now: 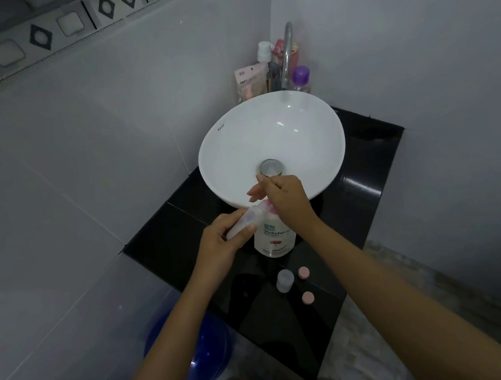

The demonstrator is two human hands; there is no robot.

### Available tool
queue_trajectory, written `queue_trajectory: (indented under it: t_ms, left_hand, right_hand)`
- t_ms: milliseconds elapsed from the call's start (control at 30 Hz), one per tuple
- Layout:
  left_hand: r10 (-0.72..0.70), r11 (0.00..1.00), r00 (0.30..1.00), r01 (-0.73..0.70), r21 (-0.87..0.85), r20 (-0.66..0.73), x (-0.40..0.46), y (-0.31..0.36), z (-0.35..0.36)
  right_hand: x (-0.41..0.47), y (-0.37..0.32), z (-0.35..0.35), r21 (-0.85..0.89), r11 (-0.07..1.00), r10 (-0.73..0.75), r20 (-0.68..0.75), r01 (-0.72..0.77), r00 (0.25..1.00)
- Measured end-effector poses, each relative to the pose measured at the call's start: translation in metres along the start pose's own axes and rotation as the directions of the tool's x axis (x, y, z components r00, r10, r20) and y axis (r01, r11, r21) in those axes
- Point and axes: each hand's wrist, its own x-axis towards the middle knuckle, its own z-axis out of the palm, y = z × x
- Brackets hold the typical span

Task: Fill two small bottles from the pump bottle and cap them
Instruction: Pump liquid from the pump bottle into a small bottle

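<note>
A white pump bottle point(274, 237) with a pink pump head stands on the black counter point(366, 187) just in front of the basin. My right hand point(285, 199) rests on top of the pump head and hides most of it. My left hand point(226, 236) holds a small clear bottle point(242, 221) tilted, with its mouth against the pump's spout. A second small clear bottle point(284, 280) stands uncapped on the counter nearer to me. Two pink caps lie beside it, one point(303, 272) to its right and one point(307, 297) closer to me.
A white oval basin point(270, 133) with a metal drain sits on the counter. A chrome tap point(287, 54) and several toiletry bottles point(301, 78) stand in the tiled corner behind it. A blue bucket point(200, 349) is on the floor to the left.
</note>
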Motion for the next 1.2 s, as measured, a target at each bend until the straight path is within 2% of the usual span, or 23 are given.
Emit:
queue_trajectory:
  t_ms: [133,300,600,767,900,1100,1200]
  left_hand:
    - [0.012,0.999,1.0,-0.011,-0.05,0.015,-0.001,0.005,-0.001]
    - [0.026,0.998,1.0,-0.025,-0.061,0.009,0.0,0.01,-0.001]
    - [-0.003,0.997,1.0,0.003,-0.072,0.008,-0.001,0.008,0.001]
    - [0.014,0.999,1.0,-0.014,-0.048,0.002,0.001,0.012,-0.002]
    - [-0.012,1.0,1.0,0.012,-0.005,-0.005,-0.001,0.007,0.0]
    - [0.01,1.0,1.0,-0.01,-0.029,0.007,0.0,0.013,-0.002]
    - [0.015,0.999,1.0,-0.015,-0.029,0.006,0.002,0.015,-0.003]
  right_hand:
    - [0.007,-0.012,-0.008,-0.007,1.0,0.017,0.06,-0.016,0.998]
    - [0.004,-0.013,-0.006,0.099,0.995,0.012,-0.001,-0.012,1.0]
    - [0.006,-0.012,-0.007,0.0,1.0,-0.004,0.041,0.004,0.999]
    - [0.003,-0.009,-0.004,0.088,0.996,0.014,-0.003,-0.013,1.0]
    - [-0.003,0.0,0.001,0.043,0.999,-0.009,-0.023,0.01,1.0]
    - [0.003,-0.013,-0.008,-0.012,1.0,0.013,0.024,-0.013,1.0]
    - [0.001,-0.016,-0.004,0.071,0.997,0.01,-0.034,-0.007,0.999]
